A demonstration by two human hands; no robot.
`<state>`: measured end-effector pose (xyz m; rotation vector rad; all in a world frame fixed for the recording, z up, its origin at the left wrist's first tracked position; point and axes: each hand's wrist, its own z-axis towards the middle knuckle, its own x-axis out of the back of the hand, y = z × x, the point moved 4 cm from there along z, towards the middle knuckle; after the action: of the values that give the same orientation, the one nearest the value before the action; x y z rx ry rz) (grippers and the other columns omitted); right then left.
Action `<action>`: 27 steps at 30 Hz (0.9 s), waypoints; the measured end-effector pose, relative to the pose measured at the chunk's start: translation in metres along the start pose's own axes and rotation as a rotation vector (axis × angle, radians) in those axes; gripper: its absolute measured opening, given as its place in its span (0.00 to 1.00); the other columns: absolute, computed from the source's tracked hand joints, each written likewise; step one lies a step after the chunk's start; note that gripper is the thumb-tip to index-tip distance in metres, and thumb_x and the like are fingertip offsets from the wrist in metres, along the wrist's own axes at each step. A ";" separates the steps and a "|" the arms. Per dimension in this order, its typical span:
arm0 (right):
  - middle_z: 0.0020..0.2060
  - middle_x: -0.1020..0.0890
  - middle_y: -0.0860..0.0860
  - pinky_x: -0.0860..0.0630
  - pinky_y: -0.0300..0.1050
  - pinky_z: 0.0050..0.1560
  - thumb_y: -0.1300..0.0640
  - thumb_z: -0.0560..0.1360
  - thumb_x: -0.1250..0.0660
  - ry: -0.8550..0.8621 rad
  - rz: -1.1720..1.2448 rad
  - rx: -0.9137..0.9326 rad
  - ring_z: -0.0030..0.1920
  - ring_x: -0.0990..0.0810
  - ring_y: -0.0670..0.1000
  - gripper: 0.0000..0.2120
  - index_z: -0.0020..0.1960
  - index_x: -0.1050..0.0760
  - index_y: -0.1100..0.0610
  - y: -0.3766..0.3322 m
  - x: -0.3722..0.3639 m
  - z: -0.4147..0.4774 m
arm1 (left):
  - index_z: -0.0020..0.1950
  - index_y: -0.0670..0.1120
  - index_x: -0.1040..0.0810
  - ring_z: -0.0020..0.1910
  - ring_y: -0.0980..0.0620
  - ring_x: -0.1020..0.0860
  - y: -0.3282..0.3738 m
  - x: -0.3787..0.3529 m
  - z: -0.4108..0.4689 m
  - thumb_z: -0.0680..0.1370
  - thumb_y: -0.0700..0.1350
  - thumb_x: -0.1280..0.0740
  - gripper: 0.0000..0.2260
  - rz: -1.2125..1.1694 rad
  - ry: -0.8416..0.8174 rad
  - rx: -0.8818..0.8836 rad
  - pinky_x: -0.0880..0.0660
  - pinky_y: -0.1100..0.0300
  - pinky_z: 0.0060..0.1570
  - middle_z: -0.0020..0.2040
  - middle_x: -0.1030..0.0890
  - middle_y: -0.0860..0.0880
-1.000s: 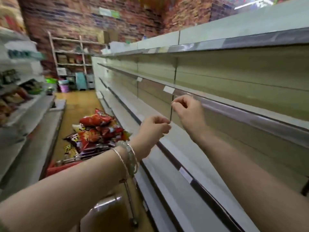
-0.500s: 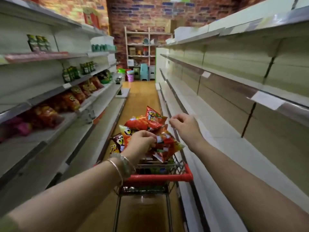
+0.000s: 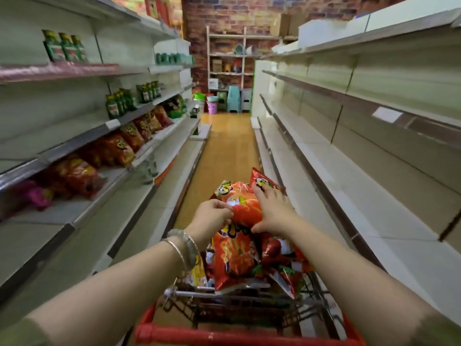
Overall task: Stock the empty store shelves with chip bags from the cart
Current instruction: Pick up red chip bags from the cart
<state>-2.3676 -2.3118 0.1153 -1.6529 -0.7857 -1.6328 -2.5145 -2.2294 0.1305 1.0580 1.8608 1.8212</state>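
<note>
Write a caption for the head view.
Left hand and right hand hold a chip bag in the cart beside empty shelves.

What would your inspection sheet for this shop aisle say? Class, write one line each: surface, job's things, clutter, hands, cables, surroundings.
Surface: right shelves bare; wooden floor.
Job's things: chip bags heaped in the cart; top chip bag in both hands.
Clutter: nothing seen.
Hands: left hand pinches the top chip bag's left edge; right hand grips its right side.
Cables: nothing seen.
Surroundings: left shelves hold stocked bags and green bottles; brick wall and stools at the aisle's end.
</note>
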 end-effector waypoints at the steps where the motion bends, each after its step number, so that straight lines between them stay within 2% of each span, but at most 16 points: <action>1: 0.76 0.54 0.55 0.48 0.62 0.73 0.42 0.65 0.25 -0.039 -0.054 -0.006 0.75 0.53 0.61 0.55 0.76 0.62 0.47 -0.001 -0.008 0.010 | 0.45 0.42 0.24 0.36 0.52 0.25 -0.002 0.002 0.013 0.75 0.34 0.35 0.03 -0.005 -0.012 0.009 0.29 0.62 0.36 0.39 0.23 0.44; 4: 0.76 0.57 0.56 0.49 0.67 0.70 0.42 0.64 0.25 -0.108 -0.128 -0.020 0.75 0.55 0.63 0.57 0.75 0.65 0.45 -0.001 -0.028 0.028 | 0.44 0.42 0.24 0.35 0.53 0.26 -0.007 0.004 0.043 0.75 0.34 0.36 0.04 0.005 -0.036 0.037 0.28 0.63 0.36 0.37 0.23 0.46; 7: 0.76 0.50 0.56 0.41 0.64 0.68 0.45 0.67 0.27 -0.060 -0.181 -0.008 0.73 0.44 0.63 0.53 0.76 0.63 0.45 0.001 -0.036 0.035 | 0.42 0.43 0.25 0.35 0.54 0.26 -0.012 0.000 0.060 0.76 0.34 0.37 0.06 0.011 -0.065 0.062 0.28 0.65 0.34 0.36 0.24 0.47; 10: 0.71 0.37 0.55 0.33 0.56 0.62 0.47 0.68 0.30 0.048 -0.164 0.024 0.67 0.34 0.60 0.44 0.75 0.53 0.46 0.004 -0.024 0.039 | 0.40 0.45 0.25 0.36 0.53 0.26 -0.009 -0.002 0.076 0.74 0.33 0.36 0.08 -0.010 -0.035 0.046 0.28 0.62 0.36 0.37 0.24 0.47; 13: 0.63 0.30 0.53 0.29 0.53 0.58 0.47 0.65 0.28 0.080 -0.016 -0.003 0.62 0.29 0.57 0.40 0.71 0.45 0.49 0.018 0.004 0.047 | 0.48 0.40 0.25 0.33 0.54 0.26 0.011 0.004 0.088 0.76 0.33 0.37 0.05 -0.195 0.128 -0.071 0.28 0.66 0.30 0.41 0.25 0.47; 15: 0.56 0.25 0.52 0.25 0.53 0.54 0.48 0.63 0.26 0.115 0.231 -0.075 0.55 0.24 0.55 0.37 0.65 0.41 0.51 0.031 0.029 0.053 | 0.53 0.41 0.29 0.32 0.57 0.25 0.027 0.013 0.093 0.78 0.37 0.38 0.05 -0.331 0.227 -0.132 0.29 0.69 0.26 0.46 0.26 0.46; 17: 0.49 0.24 0.50 0.23 0.52 0.50 0.51 0.64 0.24 0.126 0.620 -0.144 0.50 0.22 0.52 0.33 0.60 0.39 0.53 0.045 0.053 0.056 | 0.57 0.45 0.31 0.45 0.53 0.23 0.036 0.015 0.105 0.78 0.46 0.35 0.11 -0.297 0.231 -0.159 0.27 0.65 0.35 0.56 0.26 0.44; 19: 0.50 0.21 0.53 0.21 0.50 0.50 0.55 0.67 0.24 0.076 1.053 -0.134 0.48 0.19 0.53 0.28 0.60 0.36 0.56 0.051 0.071 0.058 | 0.66 0.46 0.34 0.57 0.49 0.26 0.037 0.009 0.115 0.73 0.58 0.32 0.27 -0.166 0.128 -0.151 0.27 0.59 0.50 0.63 0.29 0.45; 20: 0.51 0.19 0.56 0.20 0.51 0.50 0.56 0.68 0.25 0.019 1.260 -0.099 0.48 0.17 0.55 0.27 0.62 0.33 0.57 0.053 0.075 0.059 | 0.70 0.47 0.38 0.60 0.49 0.28 0.038 0.003 0.117 0.69 0.63 0.32 0.37 -0.125 0.059 -0.131 0.29 0.57 0.55 0.66 0.30 0.45; 22: 0.53 0.18 0.61 0.20 0.54 0.50 0.57 0.67 0.26 -0.146 1.612 -0.030 0.48 0.17 0.59 0.27 0.63 0.30 0.58 0.056 0.075 0.061 | 0.75 0.48 0.44 0.61 0.50 0.28 0.036 -0.016 0.118 0.60 0.70 0.30 0.51 -0.159 -0.105 -0.083 0.30 0.54 0.61 0.67 0.30 0.46; 23: 0.55 0.19 0.63 0.20 0.55 0.51 0.56 0.64 0.25 -0.232 1.730 -0.018 0.48 0.17 0.60 0.30 0.64 0.29 0.59 0.057 0.070 0.062 | 0.75 0.48 0.45 0.60 0.49 0.25 0.036 -0.026 0.117 0.57 0.71 0.28 0.55 -0.236 -0.193 -0.057 0.29 0.52 0.62 0.66 0.27 0.46; 24: 0.56 0.20 0.63 0.21 0.56 0.52 0.55 0.61 0.22 -0.308 1.808 -0.013 0.49 0.18 0.60 0.33 0.64 0.28 0.60 0.059 0.063 0.064 | 0.74 0.47 0.43 0.56 0.49 0.21 0.036 -0.036 0.116 0.57 0.70 0.27 0.54 -0.318 -0.277 -0.020 0.25 0.50 0.59 0.62 0.24 0.46; 25: 0.56 0.21 0.64 0.21 0.57 0.53 0.54 0.59 0.21 -0.373 1.856 0.000 0.49 0.18 0.61 0.36 0.64 0.27 0.61 0.060 0.056 0.066 | 0.73 0.44 0.39 0.52 0.48 0.19 0.036 -0.044 0.116 0.60 0.67 0.27 0.49 -0.399 -0.347 0.019 0.22 0.51 0.54 0.59 0.21 0.45; 27: 0.58 0.22 0.64 0.25 0.59 0.57 0.52 0.59 0.21 -0.440 1.898 0.021 0.52 0.20 0.62 0.36 0.64 0.26 0.61 0.064 0.042 0.071 | 0.67 0.43 0.32 0.46 0.47 0.17 0.039 -0.057 0.114 0.67 0.57 0.31 0.33 -0.499 -0.472 0.080 0.19 0.53 0.47 0.54 0.18 0.42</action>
<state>-2.2726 -2.2935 0.1546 -1.6246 0.6221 0.0938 -2.3869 -2.1911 0.1383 0.8514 1.7129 1.1126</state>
